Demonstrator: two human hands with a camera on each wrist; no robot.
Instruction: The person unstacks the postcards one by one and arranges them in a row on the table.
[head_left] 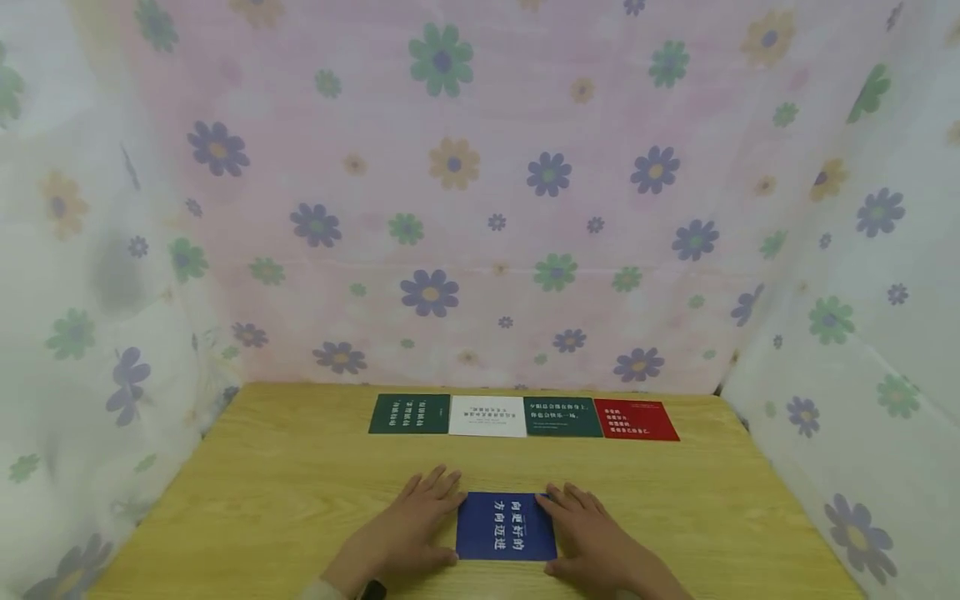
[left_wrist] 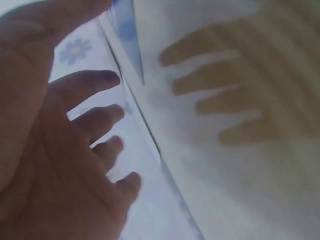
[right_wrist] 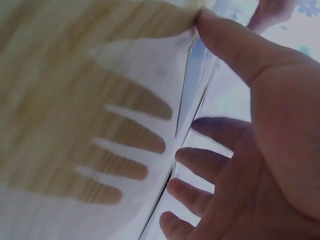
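Both hands lie flat and spread, gripping nothing: the left hand (head_left: 408, 521) rests with straight fingers against the left edge of the blue card (head_left: 506, 526), and the right hand (head_left: 592, 533) rests the same way against its right edge, so the card is bracketed between them rather than pinched. The card lies face up near the front of the wooden table (head_left: 262, 483), white characters showing, squarely in front of the person. In the wrist views the fingers are fanned and relaxed, each hand throwing a clear shadow on the pale wood; whether the fingertips overlap the card's border cannot be told from there. To handle a thin, flat card like this well, I judge that even, light pressure from both sides would keep it from skewing, and that getting a fingertip under one edge would be needed before any lift, since it lies flush with the surface. Well apart from the hands, toward the back edge of the table, four cards sit in a touching row: a dark green card (head_left: 409, 414), a white card (head_left: 488, 416), a second dark green card (head_left: 563, 417) and a red card (head_left: 637, 420). A floral curtain (head_left: 480, 192) with purple, green and yellow flowers encloses the table on three sides.
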